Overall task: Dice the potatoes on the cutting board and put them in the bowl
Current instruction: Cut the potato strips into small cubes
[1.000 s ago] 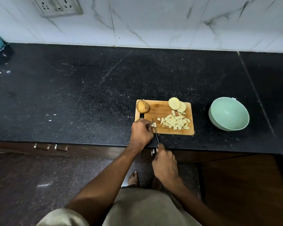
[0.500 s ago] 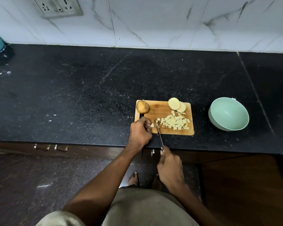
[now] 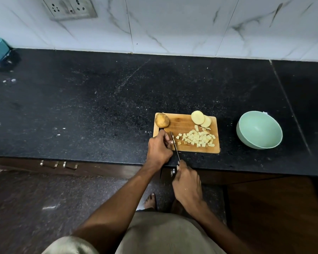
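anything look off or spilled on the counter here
Nothing serious. A few pale specks lie scattered on the black counter left of the cutting board; I can't tell what they are. The diced potato is all on the board, and the green bowl sits upright, empty.

Two bare forearms enter from the lower edge of the frame, uncovered from elbow to wrist, with no sleeve, watch, band or ring visible on either. The left hand [image 3: 159, 150] appears just left of centre and the right hand [image 3: 187, 184] just below centre, both ungloved. Along the bottom of the frame lies a pale beige, softly sheened fabric garment [image 3: 165, 235] with rounded folds, plain and without print, buttons or seams that can be made out; whether it is a shirt or a lower garment cannot be told. Between the forearms, against the dark speckled floor, shows a bare foot [image 3: 151, 200], toes visible, unshod
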